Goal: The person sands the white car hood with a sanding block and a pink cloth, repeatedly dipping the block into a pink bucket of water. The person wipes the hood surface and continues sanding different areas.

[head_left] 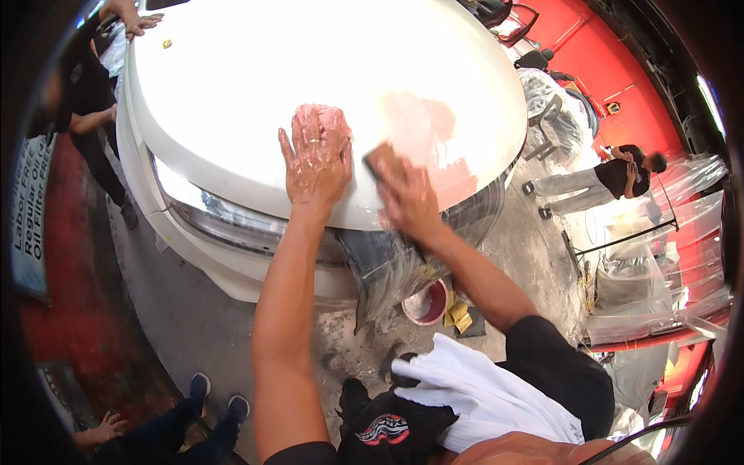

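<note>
- left hand [315, 159] flat, fingers spread, wet, pressed on white car hood [256, 85]
- right hand [404, 195] closed around dark sanding block [377, 160], on hood beside pink filler patch [434, 132]
- block looks small, stiff, likely slippery wet; hold from top
- red bucket [425, 304], yellow rags [459, 316] on floor below
- bystander's hand [133, 19] on hood's far edge

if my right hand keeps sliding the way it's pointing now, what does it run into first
Probably the left hand. The right hand grips a dark sanding block aimed up and left across the white car hood, and the left hand lies flat on the wet pink patch just beside it.
</note>
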`<state>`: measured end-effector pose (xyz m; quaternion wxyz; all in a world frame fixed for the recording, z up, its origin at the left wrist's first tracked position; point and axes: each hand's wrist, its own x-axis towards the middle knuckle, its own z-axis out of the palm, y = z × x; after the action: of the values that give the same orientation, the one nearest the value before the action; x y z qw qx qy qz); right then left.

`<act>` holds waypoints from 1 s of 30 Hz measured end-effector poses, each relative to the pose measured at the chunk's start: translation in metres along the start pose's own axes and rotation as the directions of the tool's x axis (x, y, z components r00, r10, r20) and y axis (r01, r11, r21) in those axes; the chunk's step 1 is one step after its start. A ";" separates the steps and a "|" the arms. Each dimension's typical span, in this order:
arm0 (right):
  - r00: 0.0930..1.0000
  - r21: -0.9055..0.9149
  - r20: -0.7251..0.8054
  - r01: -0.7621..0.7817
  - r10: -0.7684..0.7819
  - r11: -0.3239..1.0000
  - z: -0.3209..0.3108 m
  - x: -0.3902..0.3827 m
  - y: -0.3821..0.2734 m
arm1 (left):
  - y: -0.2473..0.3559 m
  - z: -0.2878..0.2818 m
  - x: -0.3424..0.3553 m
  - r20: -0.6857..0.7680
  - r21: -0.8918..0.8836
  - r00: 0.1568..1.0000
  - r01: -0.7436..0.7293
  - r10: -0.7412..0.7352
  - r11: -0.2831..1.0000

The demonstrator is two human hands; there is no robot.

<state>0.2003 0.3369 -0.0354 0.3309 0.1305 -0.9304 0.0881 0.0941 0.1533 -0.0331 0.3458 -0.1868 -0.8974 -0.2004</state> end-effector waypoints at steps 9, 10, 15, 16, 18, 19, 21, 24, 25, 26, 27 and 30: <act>0.959 0.114 0.190 -0.233 0.209 0.966 -0.007 0.096 0.051 | 0.016 0.004 0.006 -0.053 -0.056 0.999 -0.003 0.000 0.998; 0.980 0.179 0.172 -0.136 0.105 0.974 0.001 0.057 0.019 | -0.001 0.000 0.000 -0.038 -0.016 0.999 0.009 -0.009 1.000; 0.939 0.145 0.276 -0.251 0.205 0.957 -0.017 0.131 0.077 | 0.020 0.007 0.008 -0.053 0.020 0.997 0.060 -0.058 0.998; 0.943 -0.074 0.153 -0.287 0.295 0.955 -0.022 0.159 0.103 | 0.037 0.007 0.015 -0.060 -0.030 0.996 0.058 -0.060 0.998; 0.928 -0.133 0.162 -0.316 0.335 0.939 -0.018 0.155 0.115 | 0.047 0.009 0.013 -0.055 -0.074 0.995 0.074 -0.078 0.995; 0.906 0.002 0.230 -0.365 0.354 0.931 -0.016 0.136 0.086 | 0.034 0.008 0.006 -0.039 -0.052 0.996 0.083 -0.085 0.995; 0.994 0.067 0.107 -0.042 0.035 0.997 -0.003 0.076 0.026 | 0.004 -0.001 0.004 -0.062 0.009 0.995 0.076 -0.075 0.997; 0.984 0.019 -0.025 0.175 -0.175 0.984 -0.006 0.059 0.027 | 0.009 -0.003 0.010 -0.114 0.017 0.992 0.065 -0.062 0.998; 0.997 0.003 0.050 0.051 -0.051 0.999 -0.006 0.100 0.055 | 0.021 0.002 0.013 -0.123 0.023 0.990 0.073 -0.070 0.997; 0.990 -0.047 0.121 -0.073 0.078 0.996 -0.015 0.141 0.087 | 0.036 0.004 0.014 -0.123 0.011 0.990 0.071 -0.069 0.997; 0.951 -0.178 0.188 -0.213 0.246 0.961 -0.014 0.171 0.092 | 0.037 0.005 0.014 -0.135 0.003 0.988 0.076 -0.075 0.997; 0.918 0.087 0.245 -0.342 0.313 0.936 -0.004 0.131 0.063 | 0.027 0.007 0.009 -0.150 0.008 0.984 0.097 -0.094 0.995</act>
<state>0.0863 0.3734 0.0466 0.1938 0.0030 -0.9632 0.1865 0.0972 0.1815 -0.0252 0.4035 -0.1254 -0.8784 -0.2234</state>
